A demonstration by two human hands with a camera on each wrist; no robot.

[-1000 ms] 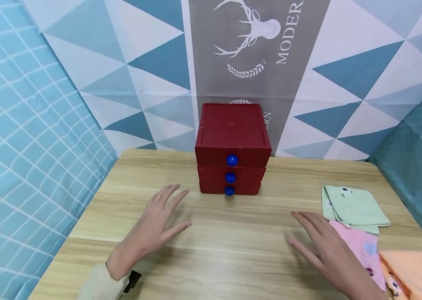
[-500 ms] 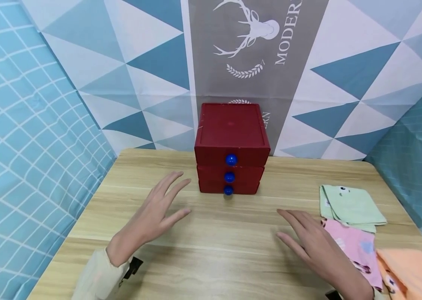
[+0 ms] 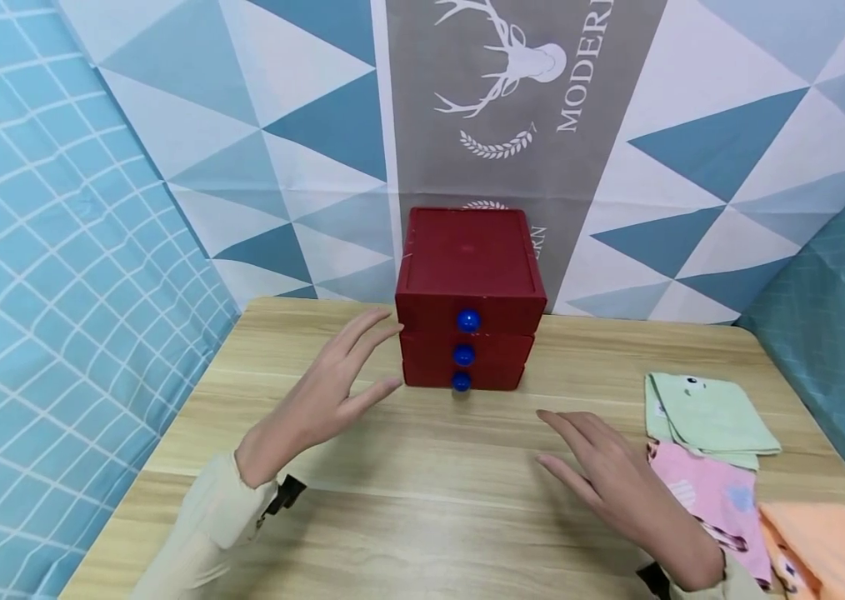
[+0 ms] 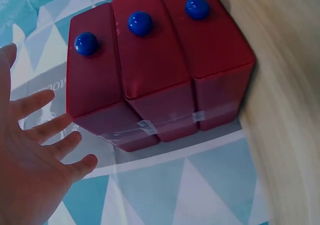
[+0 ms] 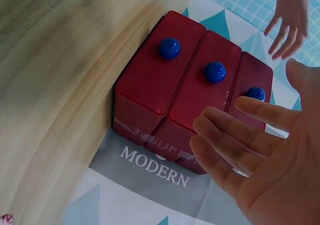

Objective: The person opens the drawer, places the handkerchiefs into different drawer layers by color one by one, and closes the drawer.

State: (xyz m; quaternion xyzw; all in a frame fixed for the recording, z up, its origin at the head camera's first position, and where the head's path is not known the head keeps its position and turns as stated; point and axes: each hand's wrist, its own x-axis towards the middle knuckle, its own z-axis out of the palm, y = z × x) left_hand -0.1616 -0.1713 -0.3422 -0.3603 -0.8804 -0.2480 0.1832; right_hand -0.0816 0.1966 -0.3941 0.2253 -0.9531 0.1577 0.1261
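A small dark-red chest of three drawers [image 3: 471, 254] stands at the back of the table, each drawer front with a round blue knob [image 3: 469, 321]. All three drawers look closed. My left hand [image 3: 325, 392] hovers just left of the chest, fingers spread and straight, holding nothing. In the left wrist view its fingertips [image 4: 89, 161] are beside the chest's side wall. To the right and nearer the front, my right hand [image 3: 610, 475] is held in the air, fingers extended, with nothing in it. The right wrist view shows this palm [image 5: 285, 175] overlapping the chest's lower corner.
Folded cloths lie along the table's right side: a green one [image 3: 715, 417], a pink one [image 3: 722, 492] and an orange one [image 3: 835, 550]. A patterned backdrop [image 3: 317, 125] rises behind the wooden table [image 3: 422, 508], and a blue gridded sheet [image 3: 40, 275] hangs at the left.
My left hand has moved forward and slightly right, closer to the chest. My right hand has shifted left, away from the cloths. The chest and cloths stay put.
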